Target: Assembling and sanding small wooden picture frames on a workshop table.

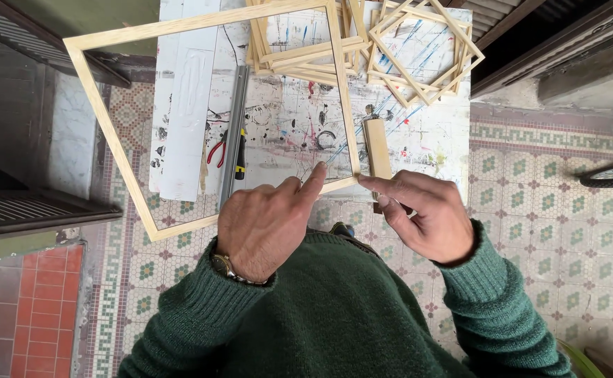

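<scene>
Holding the big wooden frame (212,112) up over the worktable (432,140), head cam shows both hands pinching its near corner: left hand (264,224) grips the bottom rail with the index finger pressed along it, right hand (422,213) nips the corner itself between thumb and fingertip. I'd say keep the joint squeezed flush and the frame level so the mitre doesn't twist. Thin pale raw wood, square-edged strips. The table's a paint-splattered white board with stacked smaller frames (422,52), a metal ruler (235,133), red pliers (217,150) and a wood block (378,150).
</scene>
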